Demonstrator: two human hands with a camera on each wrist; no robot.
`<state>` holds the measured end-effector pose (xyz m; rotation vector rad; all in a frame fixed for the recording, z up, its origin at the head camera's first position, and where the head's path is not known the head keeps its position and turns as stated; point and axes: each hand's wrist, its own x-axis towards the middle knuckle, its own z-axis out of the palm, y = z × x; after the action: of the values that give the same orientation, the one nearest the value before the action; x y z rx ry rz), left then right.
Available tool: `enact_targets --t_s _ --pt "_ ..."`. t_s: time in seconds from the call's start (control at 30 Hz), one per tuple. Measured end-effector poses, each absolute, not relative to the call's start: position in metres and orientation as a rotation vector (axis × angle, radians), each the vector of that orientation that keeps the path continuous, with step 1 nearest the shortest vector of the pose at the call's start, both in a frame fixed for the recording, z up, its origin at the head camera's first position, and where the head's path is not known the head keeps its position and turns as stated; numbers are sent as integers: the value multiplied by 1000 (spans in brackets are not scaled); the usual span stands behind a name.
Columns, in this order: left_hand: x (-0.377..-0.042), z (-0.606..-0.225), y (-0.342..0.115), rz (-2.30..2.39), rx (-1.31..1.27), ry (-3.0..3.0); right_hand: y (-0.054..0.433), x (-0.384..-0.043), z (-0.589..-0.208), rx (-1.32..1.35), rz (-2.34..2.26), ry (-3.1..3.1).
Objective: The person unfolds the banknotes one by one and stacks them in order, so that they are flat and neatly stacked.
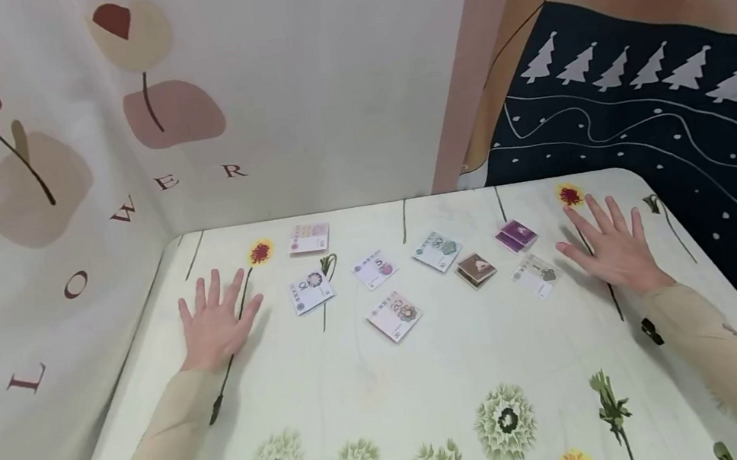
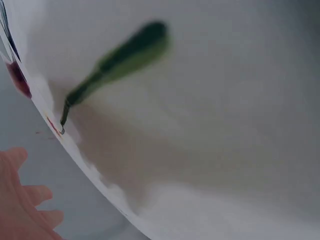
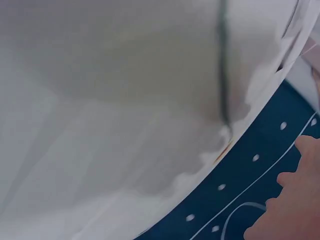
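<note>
Several small folded banknotes lie spread between the two hands in the head view. On the left are a pink banknote [image 1: 309, 239] and a bluish-white banknote [image 1: 312, 292]. Around the middle lie a pale purple banknote [image 1: 375, 269], a pinkish banknote [image 1: 396, 316] and a green-grey banknote [image 1: 436, 251]. A brown banknote [image 1: 476, 270], a dark purple banknote [image 1: 516, 235] and a pale grey banknote [image 1: 534, 275] lie farther right. My left hand [image 1: 214, 325] has its fingers spread, left of the notes and holding nothing. My right hand [image 1: 612, 250], likewise spread and holding nothing, is nearest the pale grey note.
A white flower-print cloth [image 1: 360, 384] covers the table. Behind and to the left hangs a pale printed curtain [image 1: 322, 74]. At the right, a dark blue fabric with white trees [image 1: 602, 109] borders the table's edge.
</note>
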<state>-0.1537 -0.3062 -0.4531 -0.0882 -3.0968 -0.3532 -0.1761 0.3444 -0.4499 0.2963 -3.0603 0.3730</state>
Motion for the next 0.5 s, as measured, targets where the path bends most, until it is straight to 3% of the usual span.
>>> enact_targets --t_s 0.5 --pt "-193 -456 -277 -366 -184 -3134 274 -183 -440 559 494 -2994"
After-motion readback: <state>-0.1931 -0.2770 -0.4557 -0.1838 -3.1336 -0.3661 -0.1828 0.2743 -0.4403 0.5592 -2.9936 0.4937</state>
